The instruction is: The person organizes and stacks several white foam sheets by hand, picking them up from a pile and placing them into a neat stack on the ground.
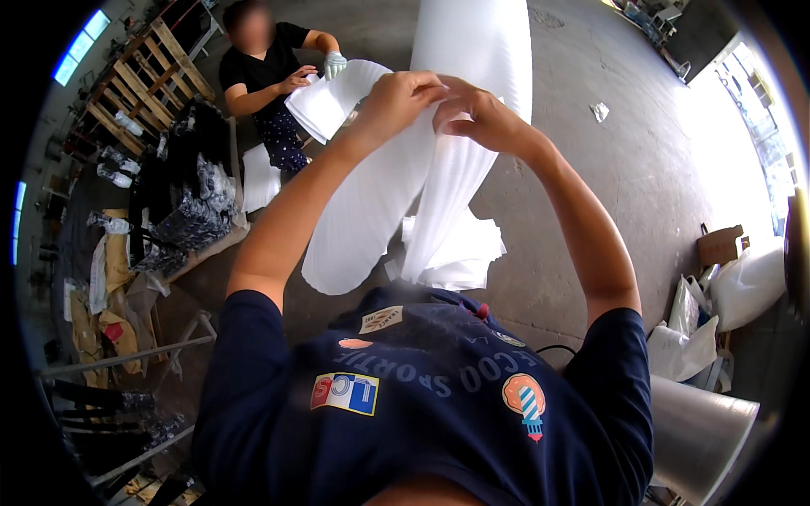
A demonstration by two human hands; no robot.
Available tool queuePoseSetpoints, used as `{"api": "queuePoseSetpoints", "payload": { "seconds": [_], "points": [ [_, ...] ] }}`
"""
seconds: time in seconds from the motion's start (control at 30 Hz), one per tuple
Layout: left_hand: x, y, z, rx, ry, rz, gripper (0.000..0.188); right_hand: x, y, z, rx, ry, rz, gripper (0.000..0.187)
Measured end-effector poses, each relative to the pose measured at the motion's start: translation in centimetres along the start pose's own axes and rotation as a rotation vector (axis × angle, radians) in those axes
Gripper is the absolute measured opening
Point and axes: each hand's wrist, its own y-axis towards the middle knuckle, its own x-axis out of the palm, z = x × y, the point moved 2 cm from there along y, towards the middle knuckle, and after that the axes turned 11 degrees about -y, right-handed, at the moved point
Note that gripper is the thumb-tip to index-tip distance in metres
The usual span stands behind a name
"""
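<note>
With loose sheets (467,250) piled and a roll (474,38) left at twelve o'clock, a long sheet (361,215) is pinched by the left hand (403,97), the right hand (488,122) curled, its grip unclear.

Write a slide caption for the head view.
Left hand and right hand, close together, hold white sheeting before a large white roll, while a co-worker handles white sheets.

Doorway (757,126) R overexp. | lwr L dim | fisheye dist. @ edges
</note>
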Motion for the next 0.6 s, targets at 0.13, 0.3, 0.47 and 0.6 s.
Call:
{"api": "queuePoseSetpoints", "payload": {
  "seconds": [0.13, 0.3, 0.47, 0.6],
  "points": [
    [-0.4, -0.8, -1.9, -0.063, -0.314, -0.033, 0.022, -0.6, 0.2, -1.4, 0.2, 0.088, -0.006, 0.013],
    [-0.5, -4.2, -5.8, -0.224, -0.289, -0.313, 0.021, -5.1, -3.1, -0.3, 0.151, 0.025, 0.124, 0.013],
    [1.0, -3.0, -4.0, -0.144, -0.223, -0.271, 0.014, -6.7, -6.3, 1.5, 0.26, -0.442, 0.14, 0.013],
    [1.6, -1.3, -2.0, -0.053, 0.184, -0.264, 0.013, -6.4, -5.4, 0.7, 0.114, -0.713, 0.121, 0.01]
  ]
}}
